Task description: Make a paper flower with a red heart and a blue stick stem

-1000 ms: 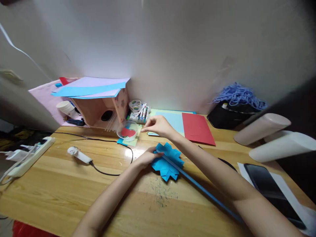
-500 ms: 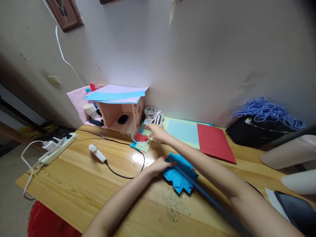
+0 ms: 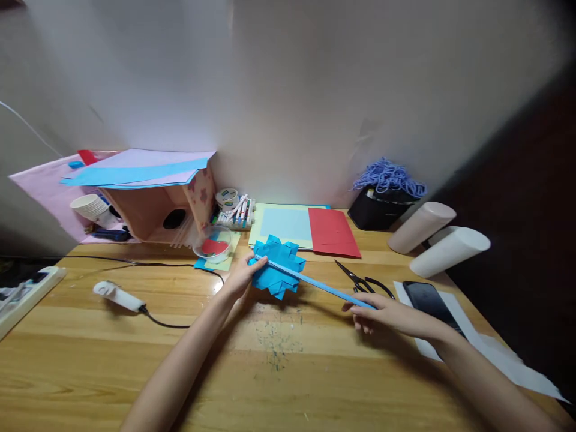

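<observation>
A blue folded-paper flower (image 3: 275, 279) with a pointed, jagged outline is held above the table. My left hand (image 3: 245, 273) pinches its left edge, thumb on top, together with one end of a long thin blue stick (image 3: 321, 285) that lies across the flower. The stick slants down to the right, where my right hand (image 3: 373, 312) has its far end between thumb and fingers. Black-handled scissors (image 3: 360, 279) lie on the table just behind my right hand.
Behind are a clear plastic bowl (image 3: 213, 252) with red paper, markers (image 3: 240, 211), paper sheets (image 3: 285, 223) and a red sheet (image 3: 333, 234). A white corded tool (image 3: 119, 297) lies left. On the right stand two white rolls (image 3: 450, 252) near a dark phone-like object (image 3: 429, 300).
My right hand has moved from the plastic bowl to the stick's right end. The flower and stick have been raised and turned by my left hand. The view has swung right.
</observation>
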The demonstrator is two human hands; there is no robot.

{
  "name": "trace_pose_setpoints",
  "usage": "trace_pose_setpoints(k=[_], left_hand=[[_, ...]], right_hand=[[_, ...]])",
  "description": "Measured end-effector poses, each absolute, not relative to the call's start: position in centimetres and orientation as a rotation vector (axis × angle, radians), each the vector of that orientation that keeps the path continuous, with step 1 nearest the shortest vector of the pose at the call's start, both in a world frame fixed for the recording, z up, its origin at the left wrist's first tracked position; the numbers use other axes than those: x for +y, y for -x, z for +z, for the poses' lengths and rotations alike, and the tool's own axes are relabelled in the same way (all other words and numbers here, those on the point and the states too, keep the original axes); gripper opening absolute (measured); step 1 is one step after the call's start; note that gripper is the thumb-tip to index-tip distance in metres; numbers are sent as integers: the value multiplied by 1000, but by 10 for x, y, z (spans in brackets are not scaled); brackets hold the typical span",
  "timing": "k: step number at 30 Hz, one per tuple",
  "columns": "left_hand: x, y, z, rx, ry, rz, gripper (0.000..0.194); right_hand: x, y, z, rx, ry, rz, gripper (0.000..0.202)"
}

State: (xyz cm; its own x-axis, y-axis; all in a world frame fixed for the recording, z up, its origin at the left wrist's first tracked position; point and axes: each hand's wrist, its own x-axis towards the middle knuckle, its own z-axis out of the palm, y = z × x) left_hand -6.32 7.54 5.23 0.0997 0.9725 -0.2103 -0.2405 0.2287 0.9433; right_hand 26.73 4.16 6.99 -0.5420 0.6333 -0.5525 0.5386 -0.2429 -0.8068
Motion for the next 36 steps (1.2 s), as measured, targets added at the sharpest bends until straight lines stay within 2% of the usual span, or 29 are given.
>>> trace_pose_setpoints(k=[8,15,19,23,27,29,36], left_hand=[[71,81,78,1059,-1126,1113,35],[83,82,101,1066,-1346,1220,61],[80,72,95,965,-1253,1147,56],[76,58,91,746,-1046,1075,61],[78,39,92,780,-807,1222,34],[79,31,93,818,-730,1249,28],[79,13,100,944,-664,1394,38]], right_hand=[[10,-265,74,-1814,1274,1816,45],[10,-239,55,-1778,1324,1256,32],[12,-214,42,-1643,1330,1115,27],[11,-192,30,-1599,1313,1095,23],[6,-180,23,-1614,1344,1083,24],[3,-178,20,-1617,1390,1056,24],[-6,-173,18,-1619,1326,1079,22]])
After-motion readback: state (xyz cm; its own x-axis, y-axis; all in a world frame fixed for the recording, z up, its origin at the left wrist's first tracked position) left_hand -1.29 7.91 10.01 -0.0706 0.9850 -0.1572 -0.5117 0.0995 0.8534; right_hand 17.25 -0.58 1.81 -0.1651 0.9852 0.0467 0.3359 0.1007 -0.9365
